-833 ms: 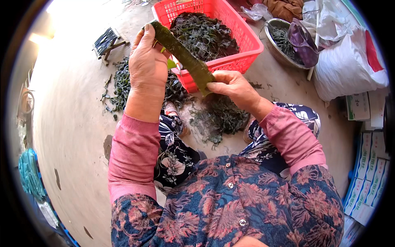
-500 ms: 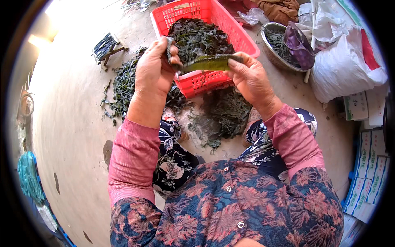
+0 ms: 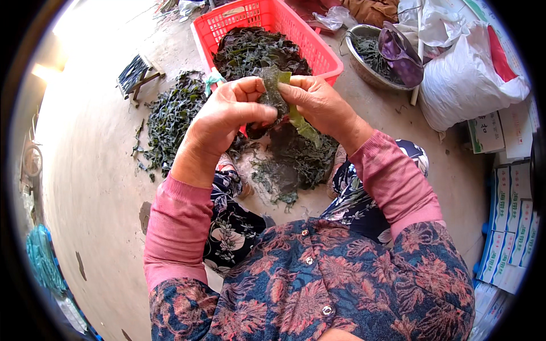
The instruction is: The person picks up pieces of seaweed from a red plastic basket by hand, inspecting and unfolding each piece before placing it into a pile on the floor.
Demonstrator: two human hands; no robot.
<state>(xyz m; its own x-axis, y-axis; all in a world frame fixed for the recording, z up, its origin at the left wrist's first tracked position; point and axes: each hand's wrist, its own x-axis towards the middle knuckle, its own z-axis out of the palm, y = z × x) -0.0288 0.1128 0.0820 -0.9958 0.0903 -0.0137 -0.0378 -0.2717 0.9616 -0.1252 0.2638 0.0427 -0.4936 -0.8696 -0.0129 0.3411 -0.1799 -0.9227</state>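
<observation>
A flat green strip of kelp (image 3: 274, 91) is held up in front of me between my two hands. My left hand (image 3: 230, 113) is closed, its fingers and thumb gripping the darker end of the strip. My right hand (image 3: 324, 107) pinches it between thumb and fingers, and a yellow-green end hangs down below that hand. Just beyond both hands, a red plastic crate (image 3: 318, 48) holds a heap of dark kelp (image 3: 256, 50). A bit of pale turquoise material (image 3: 214, 79) shows beside my left hand; what it belongs to is hidden.
Kelp piles lie on the floor, one to the left (image 3: 173, 122) and another between my feet (image 3: 301, 162). A small stool (image 3: 139, 77) stands farther left. At the right are a metal basin (image 3: 364, 61) with seaweed, a white sack (image 3: 463, 85) and stacked boxes (image 3: 506, 227).
My hands have drawn closer together, and the strip, earlier stretched sideways between them, is now bunched with an end hanging down. The whole view has shifted slightly.
</observation>
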